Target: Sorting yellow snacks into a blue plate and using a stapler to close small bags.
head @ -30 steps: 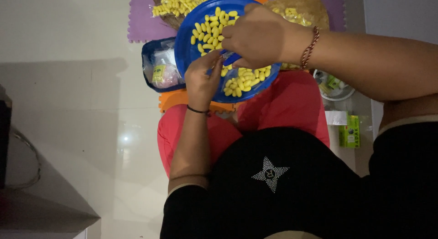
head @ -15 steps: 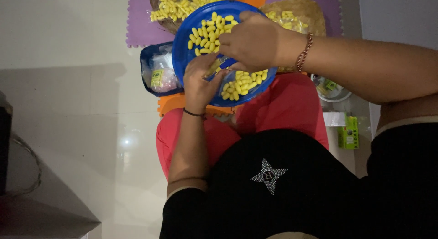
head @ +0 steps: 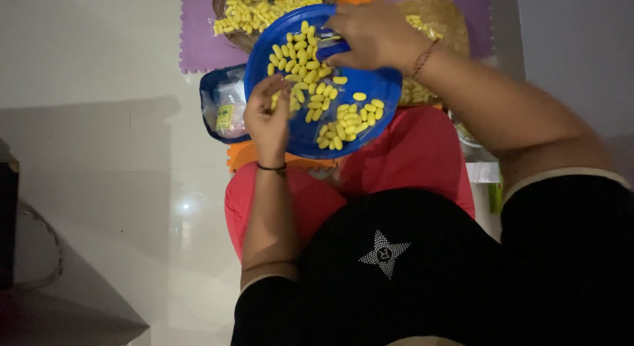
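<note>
- The blue plate point(head: 370, 88) is resting over the lap in red trousers point(head: 409, 154), loaded with small yellow oval pieces point(head: 330, 115).
- The left hand point(head: 267, 118) is curling over the plate's left rim, fingers loosely closed on a few yellow pieces.
- The right hand point(head: 370, 32) is reaching to the plate's far edge, fingers pinching shut on a small blue object point(head: 328, 48); what it is cannot be told.
- Left of the plate, a dark blue tray point(head: 214, 101) is holding clear packets, one bearing a small yellow-green label point(head: 226, 116).
- On the far side, a clear bag of yellow pieces point(head: 254, 9) is lying on a purple foam mat point(head: 195, 35).
- Far right, a woven brown tray point(head: 442, 19) is peeking out.
</note>
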